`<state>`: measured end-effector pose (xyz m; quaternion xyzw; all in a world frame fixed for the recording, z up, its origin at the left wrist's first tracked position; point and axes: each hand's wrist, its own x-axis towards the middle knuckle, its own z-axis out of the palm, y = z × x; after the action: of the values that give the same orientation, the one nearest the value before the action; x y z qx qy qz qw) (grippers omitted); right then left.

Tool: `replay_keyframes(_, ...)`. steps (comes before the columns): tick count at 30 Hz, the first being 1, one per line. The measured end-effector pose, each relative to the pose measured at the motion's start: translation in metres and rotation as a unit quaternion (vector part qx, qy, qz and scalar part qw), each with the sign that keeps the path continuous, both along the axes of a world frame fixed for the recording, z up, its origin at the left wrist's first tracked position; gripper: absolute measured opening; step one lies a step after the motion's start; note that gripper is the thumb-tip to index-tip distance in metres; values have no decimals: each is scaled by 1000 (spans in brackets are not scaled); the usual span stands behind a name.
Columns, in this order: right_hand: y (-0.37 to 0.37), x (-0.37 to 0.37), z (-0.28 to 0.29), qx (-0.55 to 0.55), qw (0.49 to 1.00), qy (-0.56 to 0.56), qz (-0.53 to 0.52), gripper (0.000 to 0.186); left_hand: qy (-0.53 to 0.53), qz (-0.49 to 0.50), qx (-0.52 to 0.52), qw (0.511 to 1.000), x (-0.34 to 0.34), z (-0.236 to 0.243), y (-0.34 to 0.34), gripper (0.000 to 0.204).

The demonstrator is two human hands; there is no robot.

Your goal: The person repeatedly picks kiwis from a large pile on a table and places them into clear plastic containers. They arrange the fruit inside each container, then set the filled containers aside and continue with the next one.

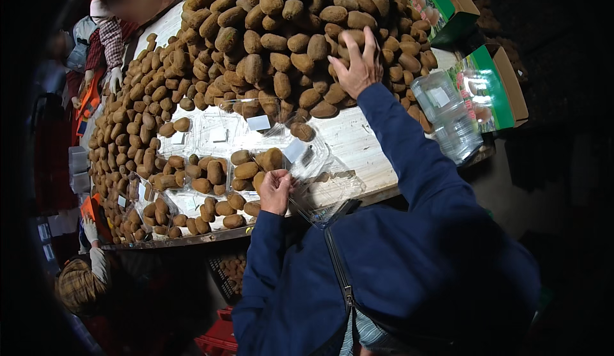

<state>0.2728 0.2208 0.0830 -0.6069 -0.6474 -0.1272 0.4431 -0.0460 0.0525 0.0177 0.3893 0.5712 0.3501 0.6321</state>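
Note:
My right hand reaches into a large heap of brown fuzzy kiwifruit, its fingers spread over one kiwifruit near the top. Lower down, my left hand pinches the edge of a clear plastic clamshell container beside a few kiwifruit. More clear containers lie on the white tabletop, some holding kiwifruit and small pale squares of paper; loose fruit sits among them.
At right are two green cardboard boxes and stacked empty clamshells. Co-workers in gloves stand along the left side, another at lower left, near orange trays. Below the table are a crate of kiwifruit and red crates.

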Motion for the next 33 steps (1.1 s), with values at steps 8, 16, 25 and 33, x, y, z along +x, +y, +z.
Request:
replay_keyframes(8,-46,16,-24,-18,999,-21,-30,45,-1,9,-3,1000,19,-7,-5,20)
replay_keyframes(16,-102,13,-42,-58,997,40,29,59,-23,87,-21,996,29,-30,-19,13)
replay_keyframes(25,-124,14,-44,-125,990,50,46,49,41,87,3,995,18,-16,-42,16)
replay_keyframes(33,-155,5,-41,-144,982,-46,116,46,134,118,23,984,4,-25,-57,24)
